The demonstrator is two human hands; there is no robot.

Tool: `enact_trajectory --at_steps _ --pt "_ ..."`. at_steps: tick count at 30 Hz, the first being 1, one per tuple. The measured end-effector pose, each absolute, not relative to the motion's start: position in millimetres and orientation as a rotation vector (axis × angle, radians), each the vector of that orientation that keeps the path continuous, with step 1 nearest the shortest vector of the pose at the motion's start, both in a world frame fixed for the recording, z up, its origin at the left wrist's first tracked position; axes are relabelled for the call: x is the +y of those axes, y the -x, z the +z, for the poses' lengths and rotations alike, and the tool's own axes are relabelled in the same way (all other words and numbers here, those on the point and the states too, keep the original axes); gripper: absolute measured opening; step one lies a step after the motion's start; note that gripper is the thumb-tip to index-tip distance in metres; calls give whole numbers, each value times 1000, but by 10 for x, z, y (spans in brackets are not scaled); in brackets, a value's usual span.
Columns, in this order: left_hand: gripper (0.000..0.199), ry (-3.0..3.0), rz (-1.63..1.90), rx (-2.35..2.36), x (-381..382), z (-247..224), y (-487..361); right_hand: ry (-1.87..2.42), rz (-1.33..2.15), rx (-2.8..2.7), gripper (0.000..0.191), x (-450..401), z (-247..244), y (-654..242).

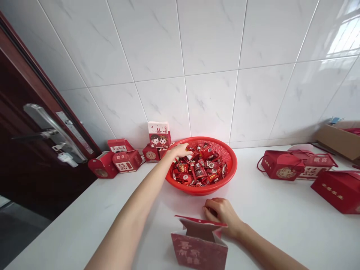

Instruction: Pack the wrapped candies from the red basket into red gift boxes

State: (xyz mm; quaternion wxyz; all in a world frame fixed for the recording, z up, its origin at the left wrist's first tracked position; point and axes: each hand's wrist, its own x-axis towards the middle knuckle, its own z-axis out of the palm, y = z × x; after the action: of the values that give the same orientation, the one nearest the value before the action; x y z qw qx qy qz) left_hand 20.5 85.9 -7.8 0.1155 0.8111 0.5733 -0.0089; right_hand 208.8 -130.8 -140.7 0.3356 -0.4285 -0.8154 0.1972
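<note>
A red plastic basket (232, 165) stands near the wall, heaped with red-wrapped candies (201, 170). My left hand (179, 150) reaches over its left rim, with fingers apart and their tips at the candies. On the table in front of the basket, my right hand (221, 213) rests with fingers curled closed. Whatever those fingers hold, if anything, is hidden. Just in front of the right hand, a dark red paper gift box (199, 251) stands upright with its top unfolded. Its inside bottom is out of sight.
Red gift boxes (128, 161) stand at the left, behind a taller card box (159, 135) by the wall. More folded gift boxes (282, 165) are at the right, near a brown carton (339, 138). A dark door with a handle (53, 131) borders the table's left side.
</note>
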Motion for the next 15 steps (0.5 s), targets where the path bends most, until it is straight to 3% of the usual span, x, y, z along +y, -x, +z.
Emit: enact_trajectory --at_steps 3,8,12,15 --pt "63 -2351 -86 1636 876 -76 -284 1131 531 -2122 26 -1294 -1430 -2082" --pt "34 -2343 -144 1471 758 -36 -360 1134 562 -2106 24 -1281 -1451 -2073" --pt "54 -2335 -59 1442 702 -60 -340 1155 589 -2103 24 -1274 -1456 -2072" --pt "48 -2347 -5 1465 730 -107 -308 1171 587 -2099 24 -1268 -1460 -2071"
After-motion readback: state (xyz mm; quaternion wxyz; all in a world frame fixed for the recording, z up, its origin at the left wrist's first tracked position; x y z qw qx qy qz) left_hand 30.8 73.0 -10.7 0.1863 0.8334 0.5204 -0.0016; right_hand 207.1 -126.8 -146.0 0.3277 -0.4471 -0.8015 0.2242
